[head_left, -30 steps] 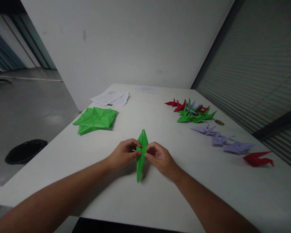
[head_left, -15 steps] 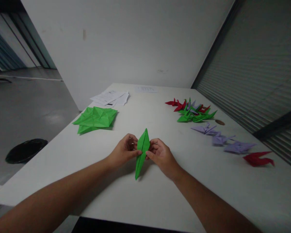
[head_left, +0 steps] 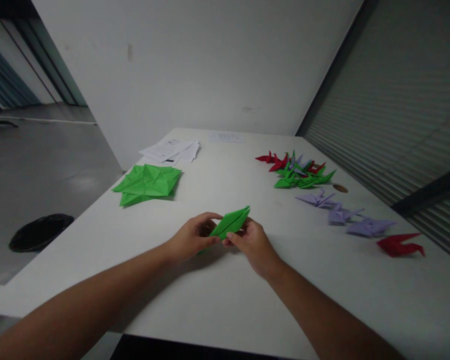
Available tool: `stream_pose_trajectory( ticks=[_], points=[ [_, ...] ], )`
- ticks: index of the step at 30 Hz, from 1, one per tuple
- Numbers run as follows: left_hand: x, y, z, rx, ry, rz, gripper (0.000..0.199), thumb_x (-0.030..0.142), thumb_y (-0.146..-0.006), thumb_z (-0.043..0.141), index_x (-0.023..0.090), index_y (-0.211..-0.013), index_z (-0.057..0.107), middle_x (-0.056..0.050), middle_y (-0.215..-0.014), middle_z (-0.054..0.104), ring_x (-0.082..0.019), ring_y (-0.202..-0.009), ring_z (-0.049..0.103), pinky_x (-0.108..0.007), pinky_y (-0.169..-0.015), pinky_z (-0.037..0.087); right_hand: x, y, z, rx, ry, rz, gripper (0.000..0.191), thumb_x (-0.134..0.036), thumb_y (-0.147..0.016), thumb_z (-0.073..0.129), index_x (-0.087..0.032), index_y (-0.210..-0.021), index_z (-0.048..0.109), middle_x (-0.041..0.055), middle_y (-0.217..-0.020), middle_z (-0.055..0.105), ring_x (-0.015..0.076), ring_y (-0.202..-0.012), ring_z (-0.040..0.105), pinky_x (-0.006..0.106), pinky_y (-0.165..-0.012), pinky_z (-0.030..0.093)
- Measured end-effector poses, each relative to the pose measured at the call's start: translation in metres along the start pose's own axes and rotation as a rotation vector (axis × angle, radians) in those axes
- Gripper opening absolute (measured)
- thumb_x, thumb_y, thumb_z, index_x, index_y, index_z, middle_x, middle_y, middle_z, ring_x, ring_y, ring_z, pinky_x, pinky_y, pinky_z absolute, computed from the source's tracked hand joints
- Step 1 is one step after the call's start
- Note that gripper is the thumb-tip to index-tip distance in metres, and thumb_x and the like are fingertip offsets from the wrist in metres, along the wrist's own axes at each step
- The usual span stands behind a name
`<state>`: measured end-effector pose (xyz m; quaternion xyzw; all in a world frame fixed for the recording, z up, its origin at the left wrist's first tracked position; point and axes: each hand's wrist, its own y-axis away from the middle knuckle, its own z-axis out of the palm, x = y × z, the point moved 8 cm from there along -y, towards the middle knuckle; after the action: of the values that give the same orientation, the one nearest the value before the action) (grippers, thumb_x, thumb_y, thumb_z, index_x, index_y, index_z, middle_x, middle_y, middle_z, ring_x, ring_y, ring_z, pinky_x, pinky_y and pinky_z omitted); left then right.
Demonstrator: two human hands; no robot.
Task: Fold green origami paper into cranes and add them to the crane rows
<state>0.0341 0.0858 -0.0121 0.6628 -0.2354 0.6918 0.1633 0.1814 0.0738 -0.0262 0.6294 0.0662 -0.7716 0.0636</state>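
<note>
A narrow, diamond-shaped piece of folded green origami paper (head_left: 229,223) is tilted between my two hands above the white table. My left hand (head_left: 195,234) pinches its lower left end, which is mostly hidden behind the fingers; a small green tip shows below them. My right hand (head_left: 252,242) grips the right side, thumb on the front face and fingers behind. A lengthwise crease runs along the paper, and its upper tip points to the right.
Creased green sheets (head_left: 148,181) lie at the left, with printed papers (head_left: 170,151) behind them. Several folded cranes are piled at the back right (head_left: 303,175). Purple cranes (head_left: 369,227) and a red crane (head_left: 399,245) line the right side. A black bin (head_left: 41,232) stands on the floor.
The folded green paper has turned from nearly upright to a slant, its top swinging right and its lower end going behind my left hand. Both hands stay on it.
</note>
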Motion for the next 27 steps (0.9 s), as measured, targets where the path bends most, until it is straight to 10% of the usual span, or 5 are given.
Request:
stream_pose_trajectory(
  ticks=[12,19,27],
  points=[
    [0.016,0.001,-0.021,0.095,-0.525,0.079,0.038,0.015,-0.078,0.072,0.023,-0.114,0.079,-0.004,-0.094,0.080,-0.020,-0.077,0.069,-0.028,-0.069,0.052,-0.033,-0.005,-0.029,0.057,0.108,-0.103,0.047,-0.033,-0.075,0.085,-0.026,-0.115,0.062,0.0005,-0.089,0.069,0.0169,-0.077,0.066,0.029,-0.069,0.054],
    [0.019,0.003,-0.019,0.015,-0.589,0.014,0.035,0.014,-0.077,0.071,0.022,-0.109,0.080,-0.002,-0.088,0.080,-0.020,-0.075,0.071,-0.027,-0.069,0.051,-0.039,-0.008,-0.025,-0.067,0.492,-0.126,0.029,-0.035,-0.073,0.084,-0.019,-0.097,0.079,0.0086,-0.096,0.079,0.0266,-0.089,0.072,0.042,-0.084,0.055],
    [0.022,0.005,-0.034,0.189,-0.462,-0.050,0.044,0.017,-0.067,0.084,0.021,-0.109,0.073,-0.003,-0.084,0.075,-0.017,-0.068,0.067,-0.027,-0.062,0.051,-0.032,-0.004,-0.015,-0.111,0.572,-0.108,0.008,-0.026,-0.078,0.074,-0.020,-0.081,0.077,0.0017,-0.073,0.073,0.0187,-0.068,0.064,0.030,-0.063,0.047]
  ],
)
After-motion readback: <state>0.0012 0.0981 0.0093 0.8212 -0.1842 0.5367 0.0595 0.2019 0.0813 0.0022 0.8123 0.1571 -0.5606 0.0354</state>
